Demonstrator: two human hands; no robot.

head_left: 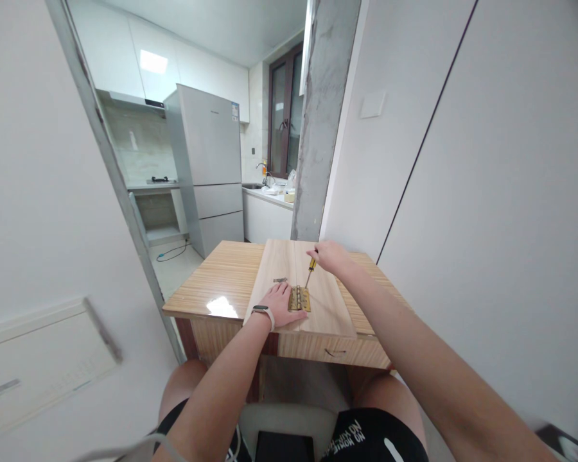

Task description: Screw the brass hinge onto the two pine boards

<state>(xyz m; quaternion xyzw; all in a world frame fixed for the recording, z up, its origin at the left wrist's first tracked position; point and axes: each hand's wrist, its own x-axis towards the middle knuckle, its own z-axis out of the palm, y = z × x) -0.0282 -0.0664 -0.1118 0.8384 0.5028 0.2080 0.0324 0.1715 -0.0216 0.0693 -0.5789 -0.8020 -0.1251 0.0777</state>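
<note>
A brass hinge (pixel 298 298) lies opened flat across the seam between two pale wooden boards (pixel 325 314). My left hand (pixel 280 305) rests flat on the boards, fingers spread, at the hinge's left and near edges. Above the hinge's right leaf, my right hand (pixel 331 256) is wrapped round the handle of a yellow and black screwdriver (pixel 311 264). Its shaft slants down, with the tip at the upper part of that leaf. Whether a screw is under the tip is too small to tell. Several small metal pieces, perhaps screws (pixel 280 280), lie beyond my left fingers.
The boards lie on a wood-grain table (pixel 236 269) with a drawer (pixel 334 350) in front. A white wall (pixel 443 192) stands close on the right. Past a doorway are a grey fridge (pixel 216 147) and a sink counter (pixel 270 208). My knees are under the table's near edge.
</note>
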